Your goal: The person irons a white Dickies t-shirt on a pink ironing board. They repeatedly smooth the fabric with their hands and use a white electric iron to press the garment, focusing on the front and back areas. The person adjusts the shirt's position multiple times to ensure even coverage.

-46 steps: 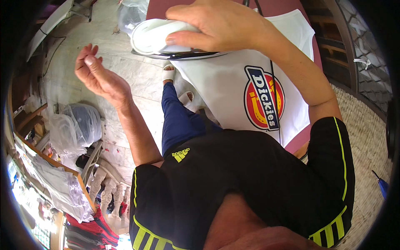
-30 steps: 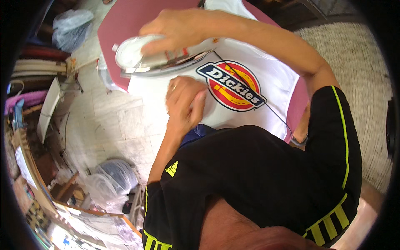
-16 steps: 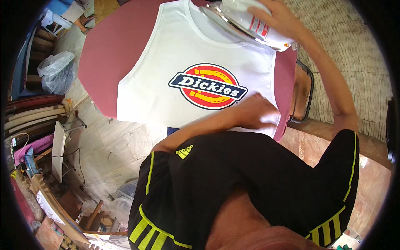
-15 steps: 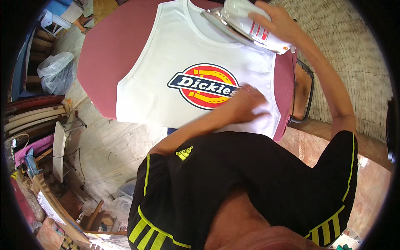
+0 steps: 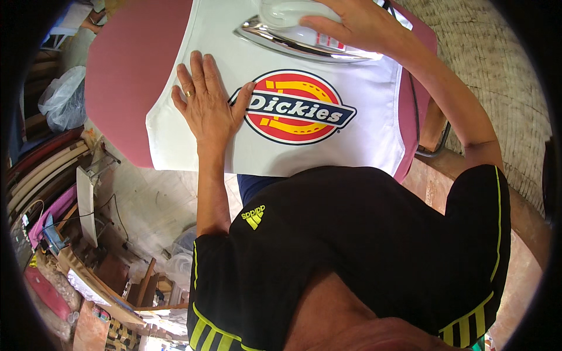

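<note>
A white sleeveless shirt (image 5: 363,137) with a round red, yellow and blue print (image 5: 293,108) lies spread on a pink padded board (image 5: 117,88). My left hand (image 5: 205,105) rests flat on the shirt, fingers spread, just left of the print, a ring on one finger. At the top of the view my right hand (image 5: 357,23) grips the white handle of a clothes iron (image 5: 293,38), whose shiny soleplate sits on the shirt above the print.
A dark cord (image 5: 410,96) runs down the board's right side. A clear plastic bag (image 5: 61,105) lies left of the board. Planks, boards and clutter (image 5: 52,193) crowd the floor at lower left. Woven matting (image 5: 497,76) covers the right.
My left hand came from the shirt's lower right hem to lie flat left of the print. The iron, held in my right hand, now sits lower, close above the print. The view shifted.
</note>
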A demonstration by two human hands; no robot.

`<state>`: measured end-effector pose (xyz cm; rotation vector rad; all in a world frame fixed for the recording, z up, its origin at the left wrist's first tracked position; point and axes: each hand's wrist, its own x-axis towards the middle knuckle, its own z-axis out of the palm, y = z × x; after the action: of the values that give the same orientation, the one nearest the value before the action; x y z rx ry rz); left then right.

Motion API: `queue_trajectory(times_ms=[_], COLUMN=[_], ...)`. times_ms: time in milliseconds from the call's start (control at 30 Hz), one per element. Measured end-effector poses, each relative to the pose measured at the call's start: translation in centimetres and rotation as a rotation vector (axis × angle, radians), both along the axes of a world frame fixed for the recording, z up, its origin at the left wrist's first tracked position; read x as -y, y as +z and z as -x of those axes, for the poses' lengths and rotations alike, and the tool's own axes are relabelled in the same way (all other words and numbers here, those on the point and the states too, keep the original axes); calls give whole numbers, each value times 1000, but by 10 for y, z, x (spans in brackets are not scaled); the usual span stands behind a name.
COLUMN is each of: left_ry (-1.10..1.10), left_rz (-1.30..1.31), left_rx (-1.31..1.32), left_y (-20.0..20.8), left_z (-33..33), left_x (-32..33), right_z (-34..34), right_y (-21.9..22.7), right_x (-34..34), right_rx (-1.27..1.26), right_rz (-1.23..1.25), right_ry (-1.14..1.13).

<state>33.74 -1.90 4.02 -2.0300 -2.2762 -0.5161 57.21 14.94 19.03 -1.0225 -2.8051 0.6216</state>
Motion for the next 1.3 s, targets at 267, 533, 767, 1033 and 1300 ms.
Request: queue_trajectory(times_ms=[267,533,767,1033,1300], left_ry=[-21,-16,-45,-55,-93], left_rz=[-12,19,59,58,0], left_rx=[18,3,57,55,93], left_y=[-1,7,10,12,9], left_z=[1,0,-1,1,0], left_x=[-7,-5,-3,2,-2], right_z=[38,6,52,100,143], right_y=[11,1,3,-31,-42], right_x=[3,5,4,-44,-102], right_rx=[60,-34,-143,-421,-584], right_rz=[63,66,52,48,344], right_ry=[-27,-6,-273,-578,-701])
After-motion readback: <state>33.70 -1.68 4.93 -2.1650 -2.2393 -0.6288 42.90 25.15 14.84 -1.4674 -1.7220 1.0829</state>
